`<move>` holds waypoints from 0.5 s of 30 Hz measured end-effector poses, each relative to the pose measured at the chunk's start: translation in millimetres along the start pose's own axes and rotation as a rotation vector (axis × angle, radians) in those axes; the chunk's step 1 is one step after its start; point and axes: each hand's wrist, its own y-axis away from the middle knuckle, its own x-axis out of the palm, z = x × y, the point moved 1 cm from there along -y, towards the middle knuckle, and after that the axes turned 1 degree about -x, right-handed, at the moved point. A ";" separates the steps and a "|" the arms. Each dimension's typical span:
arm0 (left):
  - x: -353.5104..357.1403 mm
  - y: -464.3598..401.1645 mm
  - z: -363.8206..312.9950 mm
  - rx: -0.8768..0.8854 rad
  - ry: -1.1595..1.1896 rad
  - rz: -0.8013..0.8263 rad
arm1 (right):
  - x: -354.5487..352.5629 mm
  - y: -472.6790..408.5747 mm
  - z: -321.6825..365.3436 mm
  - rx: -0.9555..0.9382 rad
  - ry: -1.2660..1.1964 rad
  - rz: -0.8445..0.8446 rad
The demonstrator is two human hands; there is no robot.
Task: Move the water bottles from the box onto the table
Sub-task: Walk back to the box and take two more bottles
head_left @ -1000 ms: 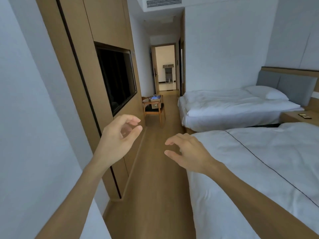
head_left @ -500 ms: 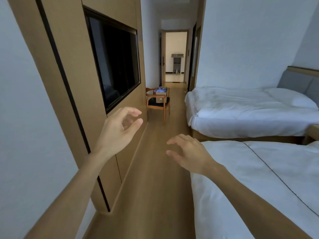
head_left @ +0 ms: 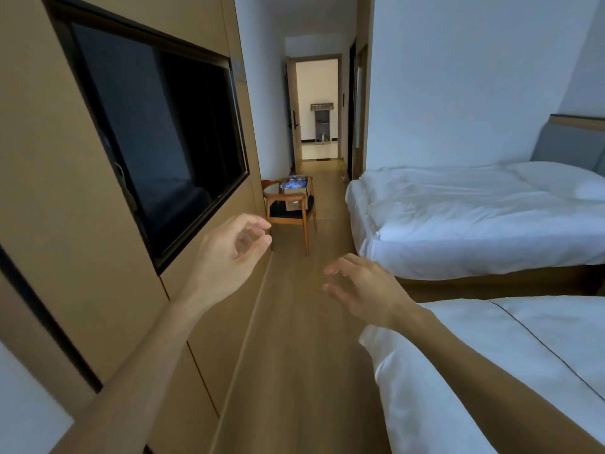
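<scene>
Your left hand [head_left: 226, 257] is raised in front of you beside the wooden wall panel [head_left: 65, 191], fingers loosely curled and holding nothing. Your right hand [head_left: 366, 290] is out over the wooden floor [head_left: 294, 355], palm down, fingers relaxed and spread, also empty. The box [head_left: 294, 191] sits on the seat of a wooden chair [head_left: 291, 209] well ahead of you, against the left wall just past the dark screen [head_left: 157, 136]. The water bottles [head_left: 294, 182] show as bluish tops crowded inside the box. Two white beds [head_left: 474, 217] lie to your right.
</scene>
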 end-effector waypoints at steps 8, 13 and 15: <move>77.8 -150.3 50.1 -0.014 -0.020 -0.026 | 8.2 -142.6 -125.4 -0.039 -0.015 0.017; 118.8 -236.6 81.6 -0.022 -0.011 -0.051 | 8.1 -226.6 -194.1 -0.041 -0.013 0.021; 135.6 -263.8 97.2 -0.024 -0.021 -0.054 | 14.6 -253.3 -216.9 -0.049 -0.015 0.029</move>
